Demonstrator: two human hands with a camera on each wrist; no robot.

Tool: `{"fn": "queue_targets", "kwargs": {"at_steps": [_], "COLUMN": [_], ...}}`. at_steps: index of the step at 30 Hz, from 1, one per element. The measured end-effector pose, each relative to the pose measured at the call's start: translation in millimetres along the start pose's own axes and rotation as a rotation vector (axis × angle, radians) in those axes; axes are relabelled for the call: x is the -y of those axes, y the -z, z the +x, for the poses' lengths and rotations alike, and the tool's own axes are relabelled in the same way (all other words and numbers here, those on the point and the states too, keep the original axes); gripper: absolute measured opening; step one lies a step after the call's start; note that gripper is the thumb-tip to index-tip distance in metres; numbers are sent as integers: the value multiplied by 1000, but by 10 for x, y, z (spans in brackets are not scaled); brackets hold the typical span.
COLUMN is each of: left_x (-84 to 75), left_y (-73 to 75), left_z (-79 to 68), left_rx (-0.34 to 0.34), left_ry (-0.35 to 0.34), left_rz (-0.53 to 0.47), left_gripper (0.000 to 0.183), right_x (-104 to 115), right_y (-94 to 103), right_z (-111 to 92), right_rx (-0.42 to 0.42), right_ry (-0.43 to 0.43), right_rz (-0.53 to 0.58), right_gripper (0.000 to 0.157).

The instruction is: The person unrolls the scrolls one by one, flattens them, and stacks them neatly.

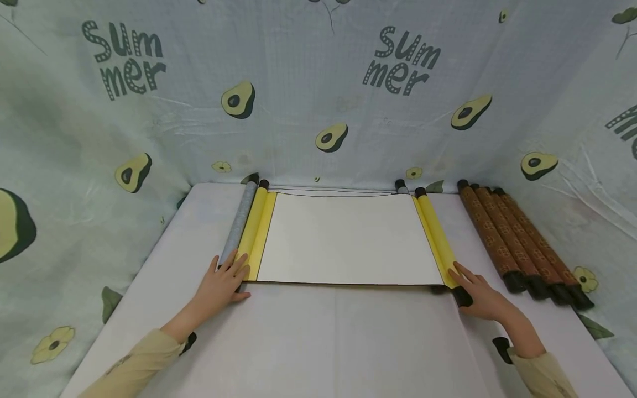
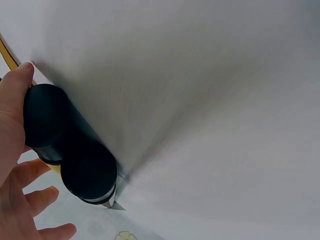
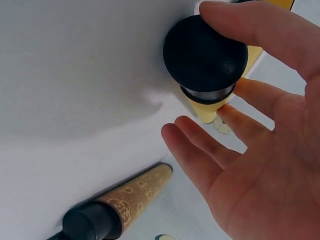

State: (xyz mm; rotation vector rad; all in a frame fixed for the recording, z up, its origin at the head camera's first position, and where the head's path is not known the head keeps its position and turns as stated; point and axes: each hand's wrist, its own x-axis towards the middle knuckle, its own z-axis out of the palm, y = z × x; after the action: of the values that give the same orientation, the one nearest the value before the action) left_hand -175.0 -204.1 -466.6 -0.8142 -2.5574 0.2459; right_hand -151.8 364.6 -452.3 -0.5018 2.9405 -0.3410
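Observation:
A yellow-edged scroll (image 1: 348, 240) lies spread open, its blank white sheet between two yellow rollers with black end knobs. My left hand (image 1: 224, 282) rests with spread fingers over the near end of its left roller, beside a grey roller (image 1: 242, 213). In the left wrist view, two black knobs (image 2: 89, 170) sit side by side next to the thumb and fingers. At the right roller (image 1: 435, 235), my right hand (image 1: 483, 296) holds the near end. The right wrist view has the thumb over the black knob (image 3: 205, 54) and two fingers against the roller beneath; the other fingers extend away.
Several brown patterned scrolls (image 1: 517, 243) lie rolled up side by side on the right of the white table (image 1: 164, 232). Black knobs show by the left wrist and by the right wrist (image 1: 502, 349). An avocado-print cloth (image 1: 283, 66) hangs behind and at both sides.

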Motion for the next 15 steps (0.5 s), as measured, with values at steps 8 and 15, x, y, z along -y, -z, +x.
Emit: {"fn": "queue_targets", "kwargs": {"at_steps": [8, 15], "left_x": [47, 106], "left_y": [-27, -121], "left_z": [87, 151], "left_rx": [75, 90], "left_ry": [47, 67], "left_rz": [-56, -97], "left_gripper": [58, 59], "right_x": [14, -9], "right_y": [24, 46], "right_z": [135, 225], "right_rx": [26, 36], "right_ry": [-58, -69], "right_rz": [19, 36], "right_gripper": [79, 79]}}
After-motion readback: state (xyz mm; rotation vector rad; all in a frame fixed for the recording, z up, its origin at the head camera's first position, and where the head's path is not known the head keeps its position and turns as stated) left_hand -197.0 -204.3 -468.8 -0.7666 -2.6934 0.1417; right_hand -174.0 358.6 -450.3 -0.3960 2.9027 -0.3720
